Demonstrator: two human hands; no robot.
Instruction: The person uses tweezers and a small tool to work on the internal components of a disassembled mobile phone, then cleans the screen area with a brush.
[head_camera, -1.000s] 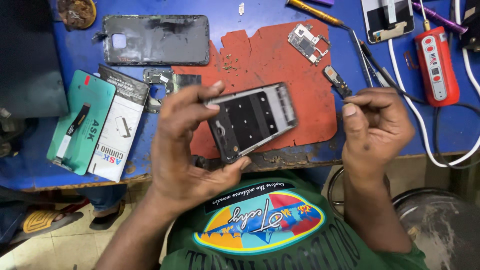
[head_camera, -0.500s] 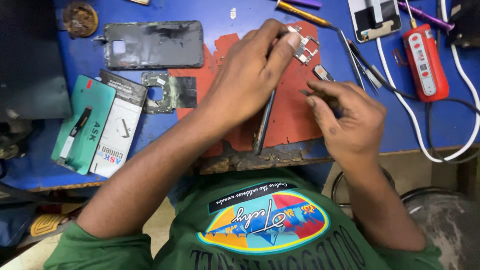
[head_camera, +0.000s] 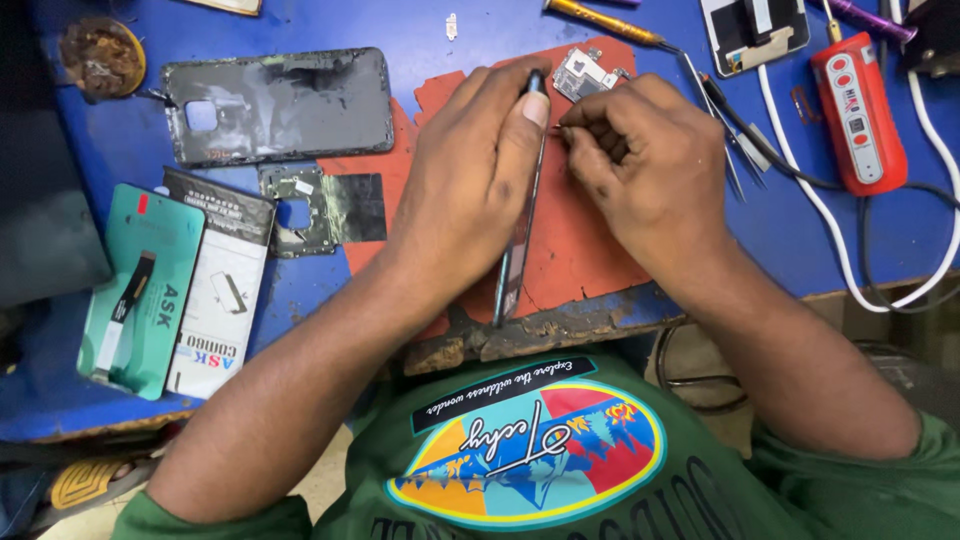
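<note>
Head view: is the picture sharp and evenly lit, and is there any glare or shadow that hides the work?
Head view: mostly sharp, with even light over the blue table. Soft glare lies on the dark back cover. The left hand holds the phone on edge, so its face is unseen. The right hand shades the spot where its fingertips meet; what they pinch is too small to tell.

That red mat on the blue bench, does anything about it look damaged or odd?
Yes. The red rubber mat has ragged, torn edges, and the blue bench's front edge below it is chipped and crumbling. The left hand holds a dark phone frame on edge there.
</note>
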